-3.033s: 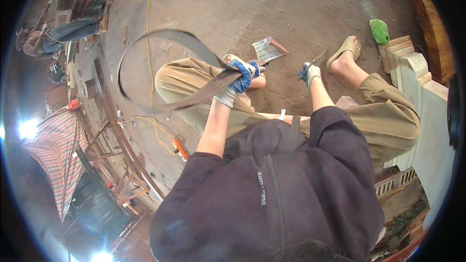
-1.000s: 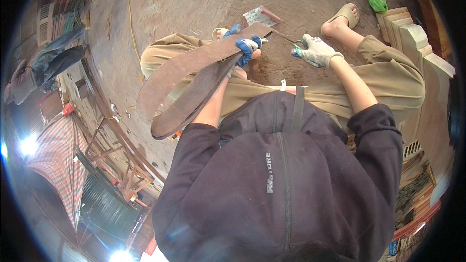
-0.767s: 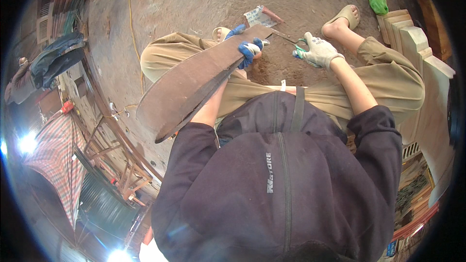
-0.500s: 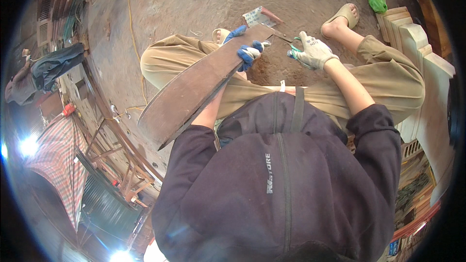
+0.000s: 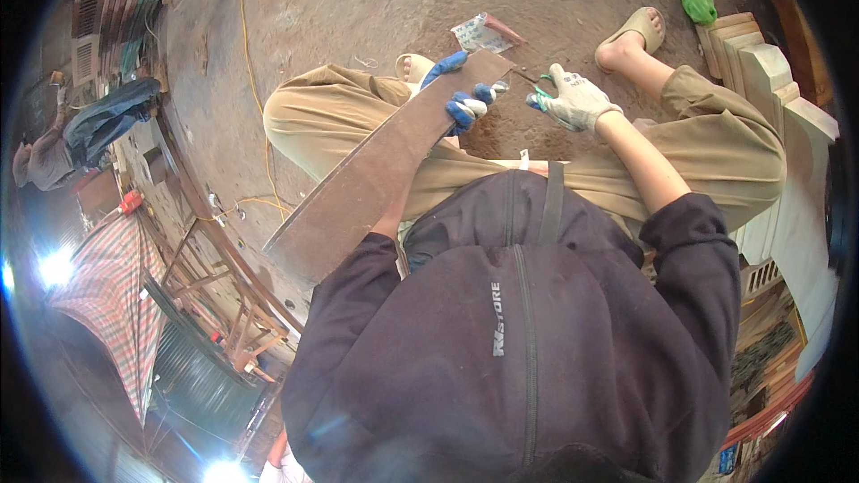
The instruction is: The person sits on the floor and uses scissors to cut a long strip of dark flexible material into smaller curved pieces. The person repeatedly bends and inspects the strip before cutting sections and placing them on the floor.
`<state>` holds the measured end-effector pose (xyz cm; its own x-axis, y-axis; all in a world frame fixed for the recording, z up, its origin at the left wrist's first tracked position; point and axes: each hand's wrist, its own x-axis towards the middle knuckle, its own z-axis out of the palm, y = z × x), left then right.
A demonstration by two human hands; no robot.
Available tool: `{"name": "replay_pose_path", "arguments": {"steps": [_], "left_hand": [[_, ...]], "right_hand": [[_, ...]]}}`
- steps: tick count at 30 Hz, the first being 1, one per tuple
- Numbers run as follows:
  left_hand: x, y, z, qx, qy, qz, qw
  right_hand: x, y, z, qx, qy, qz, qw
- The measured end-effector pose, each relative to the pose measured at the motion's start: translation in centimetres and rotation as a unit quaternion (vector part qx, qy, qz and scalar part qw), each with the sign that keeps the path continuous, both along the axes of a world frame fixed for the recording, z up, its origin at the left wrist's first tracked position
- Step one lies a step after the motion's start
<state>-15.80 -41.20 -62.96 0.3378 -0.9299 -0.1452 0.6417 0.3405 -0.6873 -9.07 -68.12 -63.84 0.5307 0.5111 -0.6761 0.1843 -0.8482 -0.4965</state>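
A long, brown, flat strip (image 5: 376,156) that looks like sandpaper slants across my left thigh, its far end between my knees. My left hand (image 5: 467,109), in a blue and white glove, is closed around the strip near that end, fingers curled over its right edge. In a whitish glove, my right hand (image 5: 580,100) grips a pair of scissors with green handles (image 5: 542,89). The dark blades point left and reach the strip's far corner; whether they are parted is too small to tell.
A scrap of printed sheet (image 5: 486,33) lies on the dirt floor just beyond the strip. Pale shaped wooden pieces (image 5: 761,72) are stacked at the right, beside a green plastic bag (image 5: 696,2). A yellow cord (image 5: 246,63) runs along the floor at left, near another person (image 5: 49,156).
The strip has turned slightly, so its face shows flatter and its near end has shifted. My left hand has moved a little to the right; the scissors stay by the strip's corner.
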Motion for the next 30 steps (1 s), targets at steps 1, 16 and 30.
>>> {"name": "replay_pose_path", "arguments": {"steps": [1, 16, 30], "left_hand": [[0.1, -0.1, 0.0, 0.002, -0.001, -0.001, 1.000], [0.5, -1.6, 0.7, 0.027, 0.032, -0.001, 0.999], [12.3, 7.4, 4.9, 0.651, -0.080, 0.385, 0.649]], "right_hand": [[0.2, 0.2, 0.2, -0.006, 0.009, 0.006, 1.000], [1.2, 1.1, -0.4, -0.010, -0.003, -0.026, 1.000], [3.9, -1.1, -4.2, -0.036, -0.124, -0.141, 0.982]]}}
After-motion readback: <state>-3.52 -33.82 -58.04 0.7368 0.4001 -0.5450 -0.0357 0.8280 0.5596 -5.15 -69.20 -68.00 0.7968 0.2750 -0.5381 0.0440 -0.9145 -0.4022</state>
